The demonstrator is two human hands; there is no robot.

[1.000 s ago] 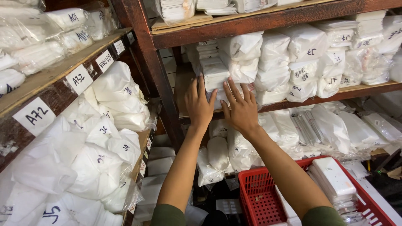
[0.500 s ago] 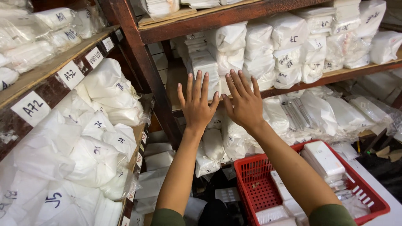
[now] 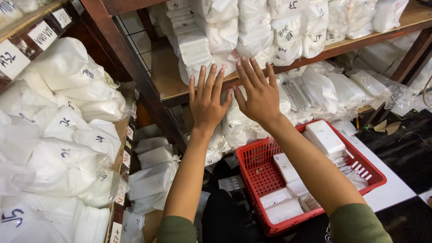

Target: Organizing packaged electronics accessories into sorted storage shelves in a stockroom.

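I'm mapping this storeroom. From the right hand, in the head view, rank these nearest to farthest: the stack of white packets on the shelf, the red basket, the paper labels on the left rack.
1. Stack of white packets: on the shelf just above and left of the right hand.
2. Red basket: below, under the forearm.
3. Paper labels: far left, on the rack's edge.

Stack of flat white packets [image 3: 194, 49] on the wooden shelf — upright, just above the fingertips.

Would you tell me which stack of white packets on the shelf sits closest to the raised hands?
The narrow stack of flat packets at the row's left end, just above the left hand; the others are bulgier bags farther right.
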